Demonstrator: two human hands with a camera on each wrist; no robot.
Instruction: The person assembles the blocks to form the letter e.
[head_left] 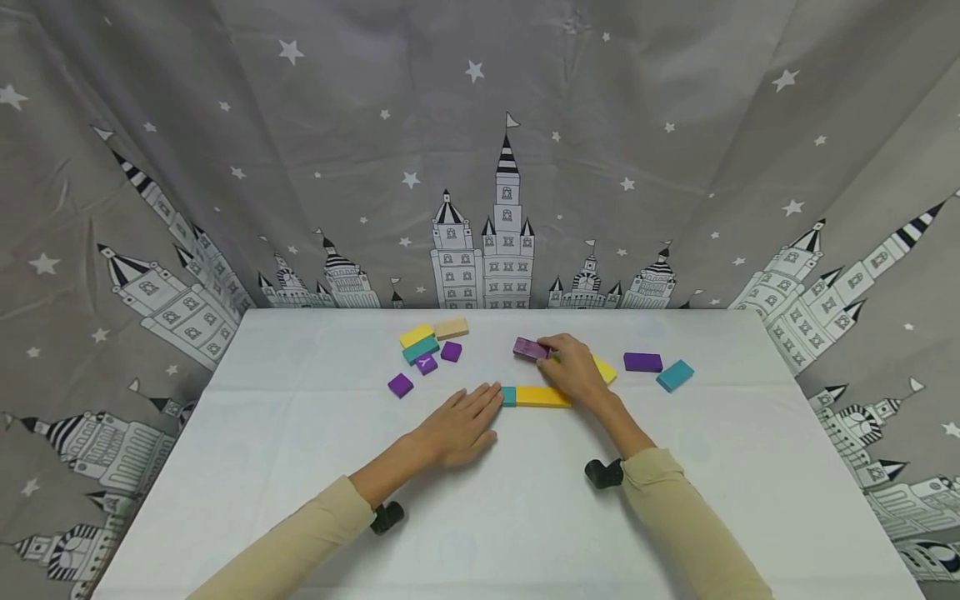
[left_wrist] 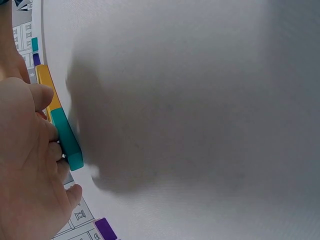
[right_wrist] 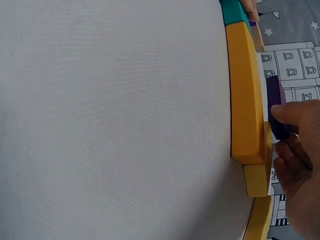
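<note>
My right hand (head_left: 576, 368) pinches a purple block (head_left: 531, 348) between thumb and fingers, behind a long orange block (head_left: 543, 397). In the right wrist view the thumb lies along the near side of the purple block (right_wrist: 275, 102). My left hand (head_left: 461, 427) lies flat with fingers extended over a teal block (head_left: 509, 396), which stands end to end with the orange one. The left wrist view has the teal block (left_wrist: 66, 137) alongside the fingers. In the head view the hand covers most of it.
Beyond my left hand are yellow (head_left: 416, 335), teal (head_left: 421, 350) and tan (head_left: 452, 329) blocks, with small purple pieces (head_left: 401, 385) nearby. To the right lie a yellow block (head_left: 604, 369), a purple block (head_left: 642, 362) and a teal block (head_left: 675, 375). A patterned curtain (head_left: 600, 208) hangs behind the table.
</note>
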